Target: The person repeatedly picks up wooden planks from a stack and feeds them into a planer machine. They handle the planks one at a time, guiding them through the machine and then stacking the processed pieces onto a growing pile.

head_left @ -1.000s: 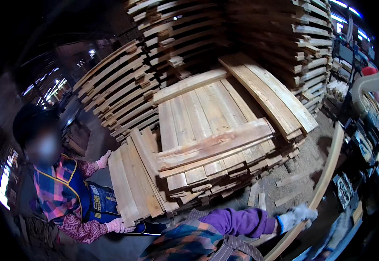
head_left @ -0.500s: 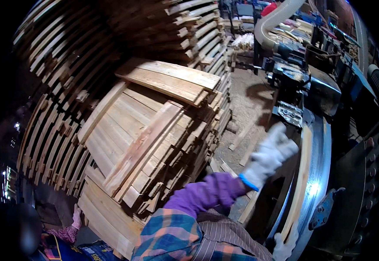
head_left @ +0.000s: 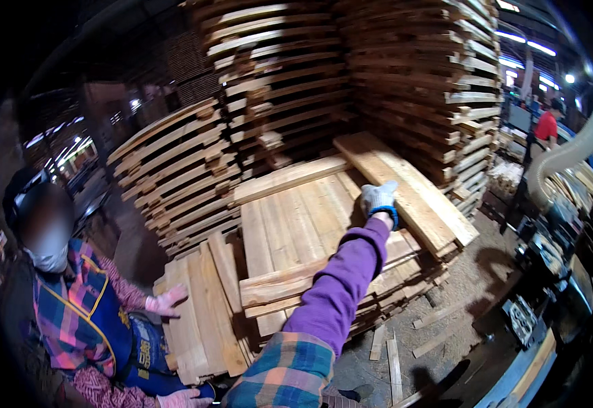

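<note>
My left hand (head_left: pixel 379 197), in a white glove with a blue cuff, is closed at the near-left edge of a light wooden board (head_left: pixel 415 194). Its thumb side rests over the board's top; the fingers at the edge are partly hidden. This board lies on the right side of a stack, with another board alongside it. Beneath runs a layer of planks (head_left: pixel 293 228) set side by side, with a crosswise batten (head_left: pixel 279 284) at the near end and another batten (head_left: pixel 293 178) at the far end. My right hand is out of view.
At the left a co-worker (head_left: pixel 92 306) in an apron has one pink-gloved hand on a lower plank stack (head_left: pixel 191 319). Tall stacks of wood (head_left: pixel 412 88) stand behind. On the right are a machine (head_left: pixel 548 272) and a pale hose (head_left: pixel 568 160); scrap strips (head_left: pixel 439 313) lie on the floor.
The view has swung left, from the machine to the stacks. My left hand has gone from open air beside the machine to the board. My right hand, earlier by a strip on the machine, has left view.
</note>
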Tool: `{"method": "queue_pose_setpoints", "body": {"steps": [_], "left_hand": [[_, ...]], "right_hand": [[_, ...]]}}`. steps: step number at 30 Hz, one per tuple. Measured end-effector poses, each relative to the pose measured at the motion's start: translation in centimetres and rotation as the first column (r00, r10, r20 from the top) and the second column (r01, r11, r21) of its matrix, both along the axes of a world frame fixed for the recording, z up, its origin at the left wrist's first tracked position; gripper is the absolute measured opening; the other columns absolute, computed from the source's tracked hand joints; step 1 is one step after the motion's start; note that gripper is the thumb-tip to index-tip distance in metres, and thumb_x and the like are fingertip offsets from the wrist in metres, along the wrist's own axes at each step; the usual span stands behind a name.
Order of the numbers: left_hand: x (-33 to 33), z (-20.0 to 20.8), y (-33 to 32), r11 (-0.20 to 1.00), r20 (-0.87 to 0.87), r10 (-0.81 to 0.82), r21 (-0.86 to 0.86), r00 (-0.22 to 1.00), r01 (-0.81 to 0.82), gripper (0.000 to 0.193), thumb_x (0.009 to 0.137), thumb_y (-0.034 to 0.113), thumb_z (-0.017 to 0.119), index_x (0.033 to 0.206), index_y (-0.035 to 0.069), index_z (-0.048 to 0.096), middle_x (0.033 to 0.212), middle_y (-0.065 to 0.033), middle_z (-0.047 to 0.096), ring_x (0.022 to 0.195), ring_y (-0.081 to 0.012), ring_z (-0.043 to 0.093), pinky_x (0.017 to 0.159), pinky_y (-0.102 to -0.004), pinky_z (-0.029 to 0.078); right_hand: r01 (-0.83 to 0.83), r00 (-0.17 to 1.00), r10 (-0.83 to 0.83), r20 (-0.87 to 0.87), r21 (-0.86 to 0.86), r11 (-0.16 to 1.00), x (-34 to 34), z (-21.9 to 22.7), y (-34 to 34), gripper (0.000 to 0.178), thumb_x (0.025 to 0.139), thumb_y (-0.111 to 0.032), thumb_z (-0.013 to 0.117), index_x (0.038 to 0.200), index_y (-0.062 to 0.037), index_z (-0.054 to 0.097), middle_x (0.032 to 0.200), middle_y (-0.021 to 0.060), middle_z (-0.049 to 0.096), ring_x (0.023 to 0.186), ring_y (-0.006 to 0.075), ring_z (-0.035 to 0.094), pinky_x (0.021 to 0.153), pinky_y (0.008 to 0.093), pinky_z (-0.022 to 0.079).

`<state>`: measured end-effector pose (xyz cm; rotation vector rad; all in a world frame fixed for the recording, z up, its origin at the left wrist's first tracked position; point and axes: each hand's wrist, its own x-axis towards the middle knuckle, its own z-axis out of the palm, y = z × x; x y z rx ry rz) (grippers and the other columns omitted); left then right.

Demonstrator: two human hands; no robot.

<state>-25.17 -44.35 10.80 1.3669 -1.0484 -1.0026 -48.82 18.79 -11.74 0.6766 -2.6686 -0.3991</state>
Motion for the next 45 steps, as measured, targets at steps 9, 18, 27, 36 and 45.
{"method": "queue_pose_setpoints", "body": {"steps": [9, 18, 27, 36, 45], "left_hand": [[0.9, 1.7, 3.5, 0.93, -0.603, -0.368, -0.243, 0.707, 0.277, 0.038, 0.089, 0.023, 0.061, 0.113, -0.005, 0.066, 0.119, -0.0162, 0.066, 0.113, -0.0259, 0.06, 0.103, -0.0347, 0.043], [-1.9, -3.3, 28.4, 0.331, 0.345, -0.622, -0.698, 0.703, 0.635, 0.026, 0.092, 0.01, 0.051, 0.106, 0.002, 0.071, 0.098, -0.0085, 0.072, 0.089, -0.0178, 0.066, 0.083, -0.0292, 0.052], [-7.4, -15.1, 47.5, -0.01, -0.725, -0.688, 0.035, 0.018, 0.999, 0.067, 0.077, 0.013, 0.083, 0.133, 0.003, 0.047, 0.099, -0.0045, 0.065, 0.083, -0.014, 0.065, 0.076, -0.0303, 0.056], [-11.8, -20.8, 47.5, 0.047, -0.498, -0.852, 0.229, 0.159, 0.972, 0.081, 0.075, 0.012, 0.082, 0.144, 0.002, 0.041, 0.101, -0.0081, 0.065, 0.081, -0.0167, 0.061, 0.065, -0.0304, 0.053], [-10.2, -18.0, 41.6, 0.128, -0.632, -0.763, 0.062, 0.138, 0.99, 0.077, 0.071, 0.02, 0.085, 0.138, 0.011, 0.046, 0.084, -0.0024, 0.061, 0.062, -0.0126, 0.057, 0.05, -0.0279, 0.05]], "right_hand": [[0.049, 0.839, 0.205, 0.504, -0.446, 0.894, -15.1, 2.5, -6.9, 0.038, 0.1, -0.023, 0.049, 0.127, 0.0019, 0.06, 0.126, 0.0212, 0.062, 0.114, 0.0354, 0.057, 0.101, 0.0383, 0.043], [-0.644, 0.39, 0.91, -0.142, -0.748, 0.159, 12.4, 21.8, -15.4, 0.083, 0.078, -0.049, 0.076, 0.136, 0.0049, 0.051, 0.137, 0.0207, 0.055, 0.121, 0.0341, 0.057, 0.103, 0.0391, 0.044], [0.298, 0.763, 0.423, 0.489, -0.847, 0.44, 23.8, 10.6, 2.8, 0.082, 0.073, -0.036, 0.081, 0.138, 0.0038, 0.05, 0.133, 0.0261, 0.055, 0.124, 0.0387, 0.054, 0.103, 0.0412, 0.044], [0.186, 0.959, -0.079, 0.272, -0.394, 0.9, 19.0, 2.5, 4.5, 0.062, 0.083, -0.02, 0.065, 0.141, -0.0035, 0.049, 0.149, 0.0186, 0.043, 0.141, 0.0345, 0.035, 0.119, 0.0424, 0.024], [0.028, 0.99, 0.011, 0.141, -0.274, 0.961, -11.0, -0.4, -3.5, 0.039, 0.099, -0.025, 0.052, 0.134, -0.008, 0.057, 0.13, 0.0113, 0.059, 0.127, 0.0284, 0.051, 0.106, 0.0393, 0.04]]}}
